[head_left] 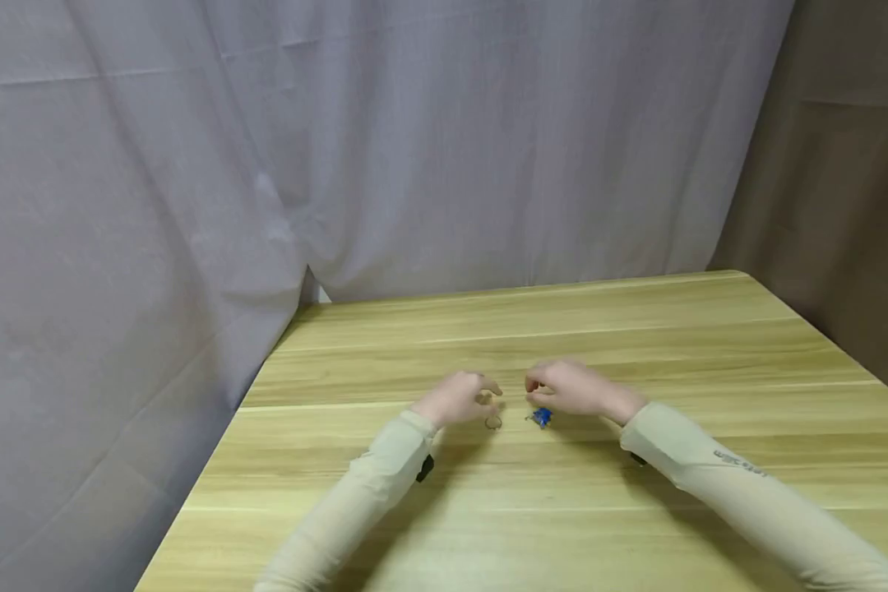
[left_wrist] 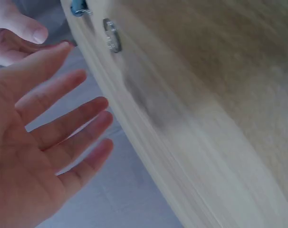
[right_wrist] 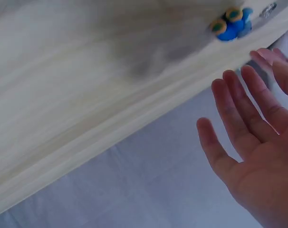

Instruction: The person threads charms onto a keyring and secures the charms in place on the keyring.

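Observation:
A small blue figure [head_left: 542, 418] lies on the table. In the right wrist view the blue figure [right_wrist: 233, 27] shows two round parts rimmed in orange-yellow. A short silvery chain [left_wrist: 85, 12] sticks out from it. To its left lies a metal split ring [head_left: 493, 423], apart from the figure; in the left wrist view the ring [left_wrist: 112, 35] looks flat and shiny. My left hand [head_left: 459, 398] hovers just over the ring, fingers spread and holding nothing. Close above the figure is my right hand [head_left: 573, 388], its fingers loosely bent and its palm bare in the right wrist view.
Light wood-grain table [head_left: 533, 526] spans the area under both arms. Grey curtain [head_left: 429, 148] hangs behind and on the left, and a darker brown one [head_left: 844, 189] hangs on the right. A small black wrist device [head_left: 425, 469] shows under the left sleeve.

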A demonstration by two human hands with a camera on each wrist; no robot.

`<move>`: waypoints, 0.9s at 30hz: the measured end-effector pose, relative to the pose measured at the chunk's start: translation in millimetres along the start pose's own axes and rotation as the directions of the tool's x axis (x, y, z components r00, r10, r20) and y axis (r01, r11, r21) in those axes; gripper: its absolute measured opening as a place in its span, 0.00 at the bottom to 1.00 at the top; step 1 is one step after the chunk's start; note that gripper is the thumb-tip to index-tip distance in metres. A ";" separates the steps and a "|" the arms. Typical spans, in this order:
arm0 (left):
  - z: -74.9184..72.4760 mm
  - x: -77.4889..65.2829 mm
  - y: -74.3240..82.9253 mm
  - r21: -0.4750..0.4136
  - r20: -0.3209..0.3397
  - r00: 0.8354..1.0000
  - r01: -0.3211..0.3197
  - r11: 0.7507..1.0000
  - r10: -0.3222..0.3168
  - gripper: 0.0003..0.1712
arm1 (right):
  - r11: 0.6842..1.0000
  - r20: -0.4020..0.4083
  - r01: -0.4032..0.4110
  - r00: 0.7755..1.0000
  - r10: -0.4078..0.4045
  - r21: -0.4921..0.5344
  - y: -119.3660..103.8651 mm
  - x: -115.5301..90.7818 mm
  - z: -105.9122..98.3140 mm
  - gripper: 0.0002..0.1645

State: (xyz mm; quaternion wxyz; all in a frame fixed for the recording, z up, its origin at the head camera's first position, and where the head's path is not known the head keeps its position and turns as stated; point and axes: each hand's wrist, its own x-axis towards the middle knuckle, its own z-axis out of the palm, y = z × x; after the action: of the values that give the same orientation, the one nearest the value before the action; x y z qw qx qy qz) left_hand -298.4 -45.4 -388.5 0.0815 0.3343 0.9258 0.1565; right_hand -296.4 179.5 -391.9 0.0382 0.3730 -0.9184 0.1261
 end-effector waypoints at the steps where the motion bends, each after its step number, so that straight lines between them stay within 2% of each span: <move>1: 1.2 2.0 0.5 0.010 0.000 1.000 0.001 1.000 -0.001 0.19 | 1.000 -0.003 0.015 1.000 -0.015 -0.012 -1.5 0.4 1.3 0.04; 6: 7.2 10.4 3.8 0.091 0.004 1.000 0.015 0.996 -0.015 0.09 | 0.998 0.035 0.048 0.998 -0.047 -0.040 -6.1 0.6 9.9 0.05; 7: 13.5 15.8 -1.5 0.122 -0.016 1.000 -0.007 0.993 0.009 0.07 | 0.998 0.041 0.050 0.998 -0.048 -0.043 -6.4 -0.2 11.4 0.06; 10: 15.0 17.9 2.9 0.172 -0.024 1.000 0.007 0.985 -0.003 0.05 | 0.997 0.048 0.050 0.998 -0.048 -0.058 -5.9 -1.8 15.4 0.07; 13: 18.0 19.3 5.7 0.209 -0.031 0.999 0.046 0.977 -0.040 0.04 | 0.993 0.029 0.075 0.997 -0.073 -0.092 -5.4 -2.7 17.9 0.07; 14: 13.9 15.5 12.9 0.215 -0.014 0.997 0.077 0.974 -0.076 0.04 | 0.991 0.018 0.086 0.996 -0.085 -0.103 -5.7 -3.0 18.5 0.08; 17: 18.7 16.5 13.5 0.243 -0.008 0.995 0.098 0.965 -0.099 0.03 | 0.981 -0.014 0.118 0.992 -0.122 -0.154 -7.1 -4.4 20.1 0.10; 20: 19.8 14.9 15.9 0.268 -0.001 0.995 0.098 0.958 -0.102 0.08 | 0.970 -0.031 0.132 0.990 -0.141 -0.205 -9.6 -6.4 20.9 0.14; 23: 18.6 13.9 18.0 0.280 0.025 0.993 0.102 0.955 -0.113 0.19 | 0.963 -0.033 0.130 0.989 -0.142 -0.238 -11.8 -7.3 21.2 0.17; 27: 17.5 13.7 19.7 0.236 0.078 0.989 0.107 0.966 -0.129 0.31 | 0.950 -0.035 0.151 0.985 -0.167 -0.272 -12.4 -7.2 21.5 0.16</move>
State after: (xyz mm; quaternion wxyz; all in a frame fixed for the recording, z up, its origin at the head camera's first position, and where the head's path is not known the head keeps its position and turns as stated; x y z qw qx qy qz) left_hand -292.7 -18.1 -398.7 0.0939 0.2926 0.9512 0.0270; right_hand -282.1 170.2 -411.4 0.1249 0.4334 -0.8925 0.0079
